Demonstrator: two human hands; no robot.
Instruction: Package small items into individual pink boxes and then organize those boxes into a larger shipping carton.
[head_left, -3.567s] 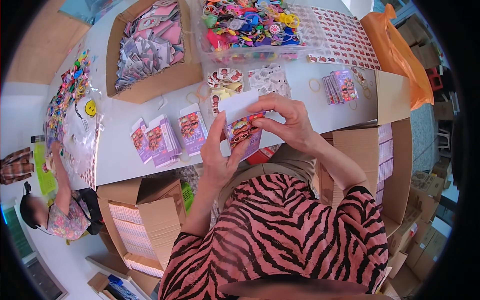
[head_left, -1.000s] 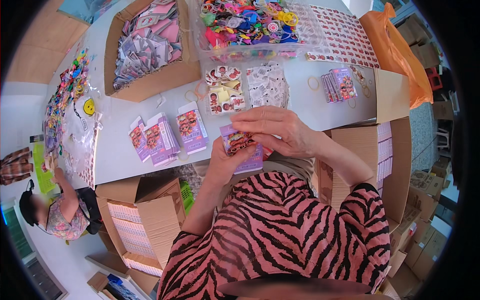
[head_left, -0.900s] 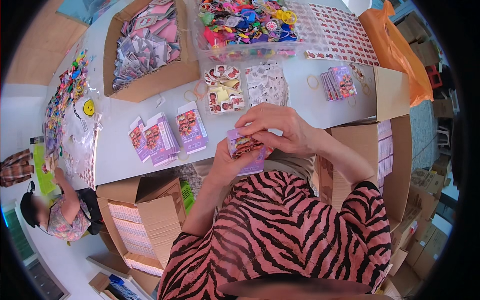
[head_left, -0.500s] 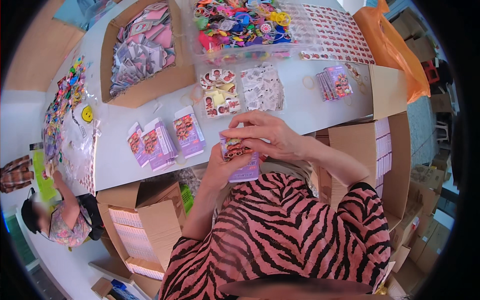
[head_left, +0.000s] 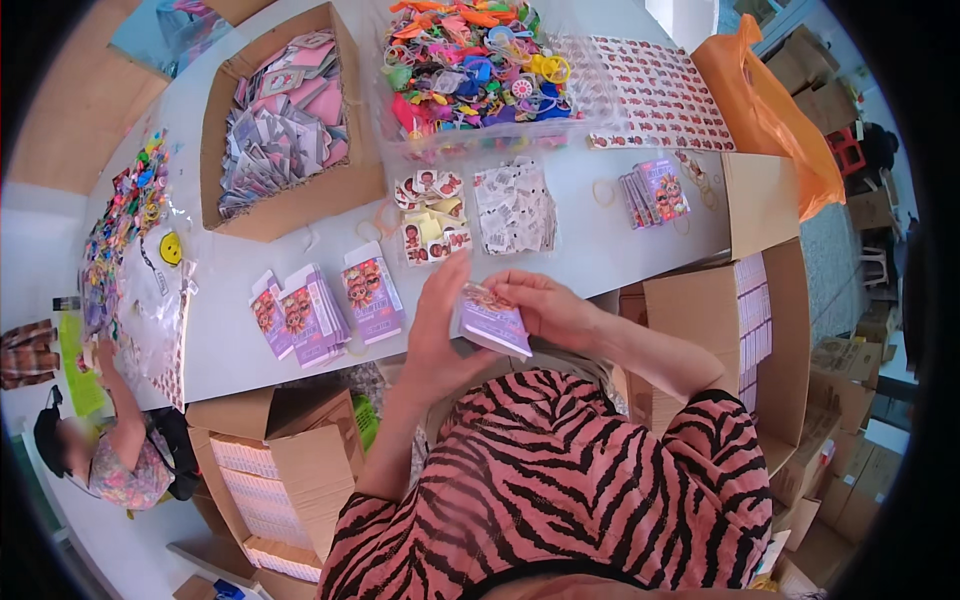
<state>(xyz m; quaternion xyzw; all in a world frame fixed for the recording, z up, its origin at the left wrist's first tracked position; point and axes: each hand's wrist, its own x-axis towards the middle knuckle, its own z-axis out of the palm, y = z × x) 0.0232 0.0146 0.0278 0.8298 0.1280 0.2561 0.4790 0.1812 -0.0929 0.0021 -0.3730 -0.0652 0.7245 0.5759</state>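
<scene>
Right hand [head_left: 545,308] pinches purple box [head_left: 496,326], grip narrow, just off near edge of surface [head_left: 600,235]! Left hand [head_left: 432,330] alongside, grip wide, contact unclear. Box stack [head_left: 311,318] lying left.

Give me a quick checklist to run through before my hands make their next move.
1. Right hand gripping the purple box: ok.
2. Left hand closed around that box: not ok; its fingers are extended.
3. Box's upper end fully shut: cannot tell; fingers partly cover it.
4. Purple cartons at left resting on the table: ok.
5. Small purple stack at right away from both hands: ok.
</scene>
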